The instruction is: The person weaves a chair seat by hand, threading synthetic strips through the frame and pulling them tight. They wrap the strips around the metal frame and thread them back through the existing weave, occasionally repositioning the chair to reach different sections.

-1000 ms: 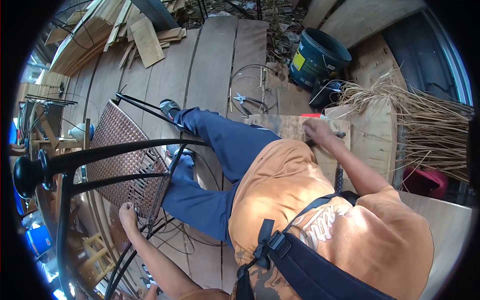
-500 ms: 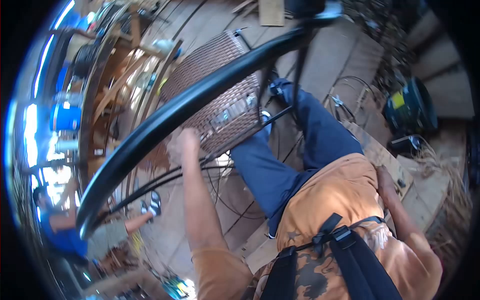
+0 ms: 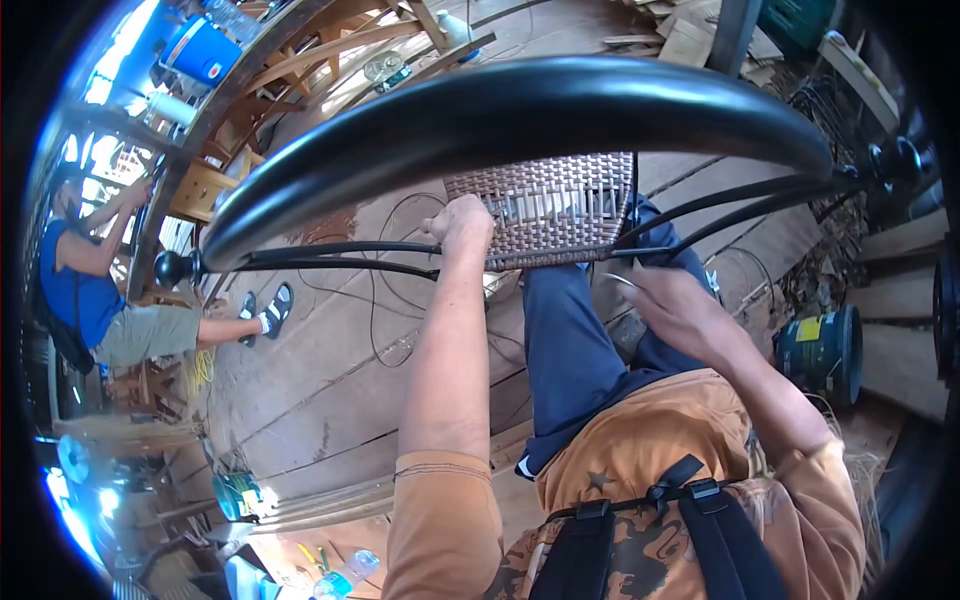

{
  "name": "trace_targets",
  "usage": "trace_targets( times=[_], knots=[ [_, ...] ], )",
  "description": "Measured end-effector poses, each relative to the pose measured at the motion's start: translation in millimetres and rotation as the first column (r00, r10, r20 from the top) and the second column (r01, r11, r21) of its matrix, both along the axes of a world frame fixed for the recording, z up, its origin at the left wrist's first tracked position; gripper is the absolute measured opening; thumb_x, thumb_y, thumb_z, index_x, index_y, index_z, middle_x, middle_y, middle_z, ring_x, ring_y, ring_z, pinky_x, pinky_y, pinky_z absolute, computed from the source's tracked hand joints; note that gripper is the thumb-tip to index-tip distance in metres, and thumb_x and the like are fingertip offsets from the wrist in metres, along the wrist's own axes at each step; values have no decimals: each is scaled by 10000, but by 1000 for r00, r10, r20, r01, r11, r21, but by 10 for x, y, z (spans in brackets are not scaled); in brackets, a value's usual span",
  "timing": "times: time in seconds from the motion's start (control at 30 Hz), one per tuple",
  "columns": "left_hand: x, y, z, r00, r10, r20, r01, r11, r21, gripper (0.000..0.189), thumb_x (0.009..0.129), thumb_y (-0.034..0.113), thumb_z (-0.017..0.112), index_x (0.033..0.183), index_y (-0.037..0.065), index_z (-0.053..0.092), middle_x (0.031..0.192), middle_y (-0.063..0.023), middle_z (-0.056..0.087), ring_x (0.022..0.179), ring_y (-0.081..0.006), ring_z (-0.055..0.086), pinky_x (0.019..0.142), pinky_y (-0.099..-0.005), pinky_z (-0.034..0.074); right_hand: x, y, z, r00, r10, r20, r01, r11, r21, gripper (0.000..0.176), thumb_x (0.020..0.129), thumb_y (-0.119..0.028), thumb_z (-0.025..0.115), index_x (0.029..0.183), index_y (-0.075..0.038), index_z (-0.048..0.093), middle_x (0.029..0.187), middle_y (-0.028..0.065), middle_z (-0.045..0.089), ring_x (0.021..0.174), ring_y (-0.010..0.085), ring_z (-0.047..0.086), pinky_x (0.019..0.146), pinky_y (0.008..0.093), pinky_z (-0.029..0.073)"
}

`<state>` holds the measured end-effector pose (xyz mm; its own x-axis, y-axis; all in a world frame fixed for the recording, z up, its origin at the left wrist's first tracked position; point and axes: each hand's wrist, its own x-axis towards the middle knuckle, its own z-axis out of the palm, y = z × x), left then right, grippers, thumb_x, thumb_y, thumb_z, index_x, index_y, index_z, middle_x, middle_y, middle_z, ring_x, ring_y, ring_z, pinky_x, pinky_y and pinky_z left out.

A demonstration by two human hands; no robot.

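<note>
A brown woven wicker panel (image 3: pixel 560 212) with a gap of bare strands in its middle is set in a black chair-like frame (image 3: pixel 530 110). The frame's thick curved bar arches across the view, with thin rods running below it. My left hand (image 3: pixel 465 222) is closed on the panel's left edge. My right hand (image 3: pixel 672 305) is by the panel's lower right corner, fingers bent together. A thin pale curved piece (image 3: pixel 622 281) shows at its fingertips; I cannot make out what it is. My legs (image 3: pixel 575 330) are beneath the panel.
At left, a person in a blue top (image 3: pixel 85 270) sits with raised hands. A blue cooler (image 3: pixel 200 50) is on a wooden bench at upper left. A dark green bucket (image 3: pixel 820 350) stands at right. Cables (image 3: pixel 375 290) lie on the plank floor; a plastic bottle (image 3: pixel 348 575) lies at the bottom.
The frame and panel have turned in view, so the curved bar now runs across rather than diagonally. My right hand has come from beside my hip to the panel's corner. My left hand stays at the panel.
</note>
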<state>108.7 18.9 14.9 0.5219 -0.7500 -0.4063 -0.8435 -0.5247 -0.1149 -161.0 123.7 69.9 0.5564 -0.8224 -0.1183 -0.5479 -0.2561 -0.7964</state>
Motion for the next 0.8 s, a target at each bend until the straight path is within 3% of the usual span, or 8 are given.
trace_targets(
  times=[0.1,0.23,0.4,0.47,0.53,0.67,0.7,0.8],
  knots=[
    [10,36,14,1000,-20,-4,20,1000,-14,308,872,172,535,1167,146,618,1226,-41,590,1148,-214,549,988,-498,302,741,-647,-525,939,163,-302,-276,882,-383,193,878,-129,475,818,14,591,789,221,613,789,401,606,708,458,485],
    [44,-18,-35,1000,6,-25,-6,1000,-24,296,866,183,549,1149,151,631,1205,-32,604,1120,-214,568,976,-492,306,1413,-1236,-475,845,55,-532,-74,997,-14,233,796,-118,529,949,-14,671,1030,185,643,948,310,637,784,395,517],
    [47,9,-11,998,-6,-59,5,1000,-29,285,862,119,523,1119,106,645,1204,-81,596,1155,-244,543,1034,-459,289,1698,-1460,-656,744,80,-663,-19,995,99,288,816,-173,546,1065,-93,665,1178,106,605,1096,253,580,883,371,482],
    [86,-18,-134,998,-38,-40,34,995,-98,255,865,179,538,1084,146,666,1137,-42,640,1097,-222,582,972,-502,314,1758,-1509,-695,701,175,-692,-151,984,96,301,824,-187,535,1084,-100,659,1193,103,598,1107,254,574,881,373,484],
    [105,-10,-188,998,-40,-56,27,977,-210,247,882,149,492,1039,142,684,1116,-46,649,1077,-229,592,959,-489,322,1850,-1448,-485,668,120,-735,-58,992,109,315,831,-209,532,1108,-115,651,1220,99,582,1139,258,552,895,385,475],
    [127,-93,-121,995,-84,-45,77,987,-141,269,876,129,473,1058,116,671,1136,-89,631,1103,-255,576,1004,-468,318,1904,-1761,-947,751,184,-634,8,958,288,262,848,-207,504,951,-34,672,885,152,681,787,290,672,691,430,536],
    [131,-79,-184,993,-106,-47,100,987,-123,277,871,123,471,1067,106,665,1154,-104,620,1119,-264,566,1029,-471,307,1920,-1857,-1075,727,241,-644,9,933,359,268,869,-190,480,818,-3,665,670,156,650,596,285,649,582,444,530],
    [253,-233,-778,986,-152,67,166,886,-432,257,857,107,487,1028,93,679,1122,-114,632,1093,-271,581,1009,-474,340,1734,-1765,-1120,836,194,-513,-43,956,291,296,879,-178,478,735,-4,669,639,154,643,602,272,657,577,438,528]
  ],
)
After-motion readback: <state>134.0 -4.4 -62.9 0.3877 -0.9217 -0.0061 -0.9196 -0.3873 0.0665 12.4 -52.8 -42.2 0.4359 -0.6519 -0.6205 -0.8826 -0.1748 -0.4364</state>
